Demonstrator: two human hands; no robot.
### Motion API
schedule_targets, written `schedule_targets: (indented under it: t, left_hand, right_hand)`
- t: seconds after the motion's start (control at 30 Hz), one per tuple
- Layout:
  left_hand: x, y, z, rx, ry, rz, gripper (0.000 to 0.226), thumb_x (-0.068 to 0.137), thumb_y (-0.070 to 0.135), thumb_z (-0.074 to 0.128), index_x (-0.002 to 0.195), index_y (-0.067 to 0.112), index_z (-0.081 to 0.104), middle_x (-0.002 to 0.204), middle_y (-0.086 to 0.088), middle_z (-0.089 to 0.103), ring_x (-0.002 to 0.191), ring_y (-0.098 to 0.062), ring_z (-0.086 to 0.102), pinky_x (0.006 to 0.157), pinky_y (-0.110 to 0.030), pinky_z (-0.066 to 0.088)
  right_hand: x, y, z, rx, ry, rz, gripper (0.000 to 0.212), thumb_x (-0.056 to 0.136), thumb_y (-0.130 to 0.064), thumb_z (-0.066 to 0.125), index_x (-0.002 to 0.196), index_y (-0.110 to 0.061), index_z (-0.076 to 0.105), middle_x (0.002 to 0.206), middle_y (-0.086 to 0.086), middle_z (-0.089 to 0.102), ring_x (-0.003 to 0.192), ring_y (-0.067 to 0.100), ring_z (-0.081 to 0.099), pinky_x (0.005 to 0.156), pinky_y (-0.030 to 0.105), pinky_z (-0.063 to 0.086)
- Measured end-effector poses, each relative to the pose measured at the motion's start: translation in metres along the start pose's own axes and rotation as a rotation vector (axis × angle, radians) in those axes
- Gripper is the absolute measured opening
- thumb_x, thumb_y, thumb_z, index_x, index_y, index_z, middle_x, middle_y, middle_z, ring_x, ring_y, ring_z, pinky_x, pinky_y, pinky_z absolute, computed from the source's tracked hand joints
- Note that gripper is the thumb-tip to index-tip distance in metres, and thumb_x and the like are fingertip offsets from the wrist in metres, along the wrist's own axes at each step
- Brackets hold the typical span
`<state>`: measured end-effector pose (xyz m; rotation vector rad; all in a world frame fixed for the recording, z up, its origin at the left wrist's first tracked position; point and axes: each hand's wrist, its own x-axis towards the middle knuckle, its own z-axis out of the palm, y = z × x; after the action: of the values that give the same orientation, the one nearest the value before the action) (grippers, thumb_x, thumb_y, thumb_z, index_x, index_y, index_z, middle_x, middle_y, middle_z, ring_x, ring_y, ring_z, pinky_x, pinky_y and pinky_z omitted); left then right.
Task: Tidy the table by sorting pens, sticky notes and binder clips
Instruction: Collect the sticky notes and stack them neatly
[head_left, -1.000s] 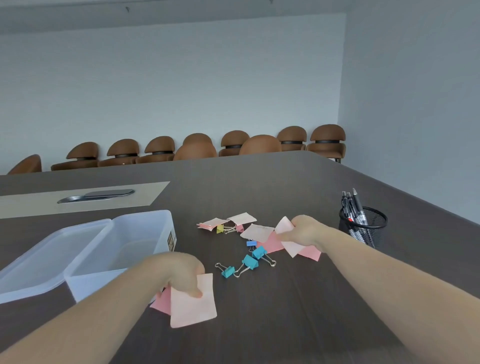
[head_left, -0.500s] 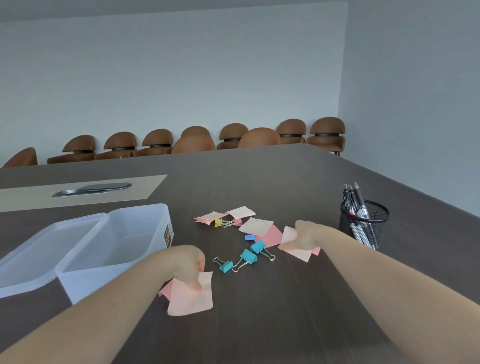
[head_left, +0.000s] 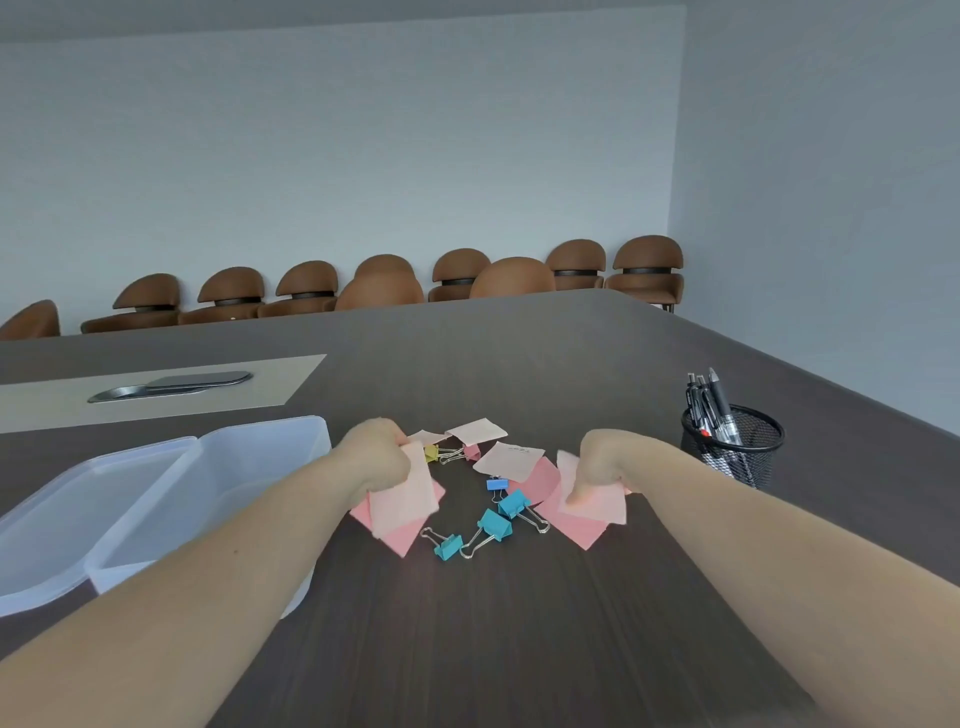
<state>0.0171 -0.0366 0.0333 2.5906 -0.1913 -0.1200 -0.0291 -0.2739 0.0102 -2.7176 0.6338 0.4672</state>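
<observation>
My left hand (head_left: 376, 460) is closed on a small stack of pink sticky notes (head_left: 402, 506) that hangs over the dark table (head_left: 519, 649). On the right, my right hand (head_left: 597, 467) grips another bunch of pink sticky notes (head_left: 592, 512). Between the hands lie several teal and blue binder clips (head_left: 493, 525). Farther back rest loose pale pink notes (head_left: 511, 460) and a yellow clip (head_left: 431, 453). Black pens (head_left: 709, 402) stand in a black mesh cup (head_left: 737, 447) at the right.
An open translucent plastic box (head_left: 260, 467) stands at the left with its lid (head_left: 62, 519) beside it. A beige inset panel with a metal cable hatch (head_left: 171, 385) lies farther back. Brown chairs (head_left: 384, 283) line the far wall.
My left hand has carried its notes forward and to the right, toward the yellow clip. My right hand has drawn its notes slightly nearer. The camera has tilted.
</observation>
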Motion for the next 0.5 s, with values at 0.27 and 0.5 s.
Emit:
schedule_targets:
  t: [0.27, 0.5]
  left_hand:
    - [0.056, 0.01, 0.0, -0.577, 0.112, -0.15, 0.033, 0.085, 0.005, 0.067, 0.116, -0.004, 0.059, 0.121, -0.023, 0.063, 0.111, -0.037, 0.062, 0.099, -0.051, 0.048]
    - [0.111, 0.011, 0.03, -0.786, 0.108, -0.228, 0.011, 0.087, 0.005, 0.06, 0.096, 0.008, 0.055, 0.104, -0.013, 0.059, 0.096, -0.033, 0.061, 0.094, -0.051, 0.051]
  right_hand:
    - [0.011, -0.028, -0.016, 0.864, 0.088, -0.008, 0.026, 0.09, -0.021, 0.064, 0.108, -0.007, 0.051, 0.1, 0.009, 0.06, 0.096, 0.023, 0.056, 0.073, 0.028, 0.042]
    - [0.033, -0.053, -0.006, 0.423, 0.111, -0.072, 0.036, 0.099, -0.024, 0.044, 0.13, -0.006, 0.043, 0.128, 0.014, 0.049, 0.122, 0.03, 0.05, 0.099, 0.036, 0.041]
